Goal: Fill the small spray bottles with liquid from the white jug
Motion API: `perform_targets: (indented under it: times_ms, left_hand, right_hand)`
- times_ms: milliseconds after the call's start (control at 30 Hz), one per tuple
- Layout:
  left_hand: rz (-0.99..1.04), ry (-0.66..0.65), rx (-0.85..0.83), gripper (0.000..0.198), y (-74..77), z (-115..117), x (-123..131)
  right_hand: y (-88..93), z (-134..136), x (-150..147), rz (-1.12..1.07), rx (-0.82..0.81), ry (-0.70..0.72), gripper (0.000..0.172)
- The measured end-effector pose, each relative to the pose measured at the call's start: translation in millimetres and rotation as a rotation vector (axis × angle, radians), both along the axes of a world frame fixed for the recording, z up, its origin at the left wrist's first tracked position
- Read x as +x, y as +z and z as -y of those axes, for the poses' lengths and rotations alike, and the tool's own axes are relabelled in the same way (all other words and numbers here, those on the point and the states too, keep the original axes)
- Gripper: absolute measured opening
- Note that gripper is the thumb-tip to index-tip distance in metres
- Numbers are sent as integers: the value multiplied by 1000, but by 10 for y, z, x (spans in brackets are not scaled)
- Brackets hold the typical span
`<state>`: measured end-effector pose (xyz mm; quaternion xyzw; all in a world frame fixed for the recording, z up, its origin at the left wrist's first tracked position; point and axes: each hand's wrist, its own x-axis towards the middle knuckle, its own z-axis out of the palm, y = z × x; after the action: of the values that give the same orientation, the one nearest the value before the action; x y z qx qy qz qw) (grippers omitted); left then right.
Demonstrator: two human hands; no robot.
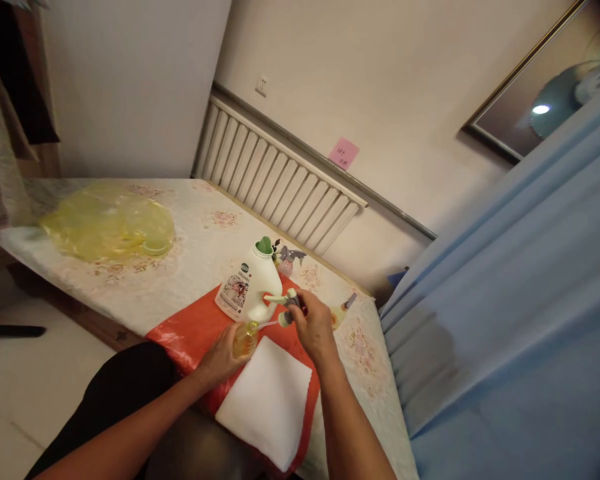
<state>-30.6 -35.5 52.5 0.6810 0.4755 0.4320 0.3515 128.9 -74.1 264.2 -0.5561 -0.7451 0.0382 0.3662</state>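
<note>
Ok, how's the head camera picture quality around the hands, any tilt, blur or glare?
Head view: strongly tilted and wide-angle warped; soft overall, so the white bottle's label is unreadable; dim warm light; glare only from the lamp reflection top right; left hand and right hand visible, unshadowed.

Table (200, 247), cloth-covered: runs from 9 o'clock toward 4 o'clock, ribbed white wall radiator (280, 180) behind it at 12 o'clock.
On table, 6 o'clock end: shiny orange plastic sheet (190, 333).
On sheet: folded white towel (267, 400) at 6 o'clock; tall white plastic jug with green cap (255, 287) at 12 o'clock.
Between towel and jug: small bottle of yellow liquid (245, 339) in left hand (223, 360); trigger spray head (286, 308) in right hand (315, 327), at the bottle's 2 o'clock.
Behind jug: second spray bottle (286, 261).
Far 9 o'clock end: crumpled yellow plastic bag (107, 223).
</note>
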Motion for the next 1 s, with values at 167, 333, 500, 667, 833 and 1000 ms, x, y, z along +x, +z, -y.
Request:
perform_targets:
  times_ms: [167, 333, 500, 667, 833, 1000]
  left_hand:
    - [-26, 14, -9, 68, -26, -1, -5]
    - [-49, 22, -12, 67, -61, -7, -1]
    - [-55, 24, -9, 67, -80, -11, -2]
    - [-47, 25, 6, 66, -95, -12, -12]
    - [-38, 19, 20, 64, -62, -4, -20]
    - [-36, 18, 12, 63, -25, 6, -23]
  right_hand:
    - [-275, -180, -262, 150, -34, 69, 24]
    - [-563, -342, -391, 224, -85, 107, 21]
    - [-665, -396, -397, 196, -92, 128, 23]
    - [-694, -432, -400, 136, -89, 159, 20]
    - [-742, -462, -411, 67, -82, 148, 17]
    - [-811, -459, -401, -2, -85, 127, 15]
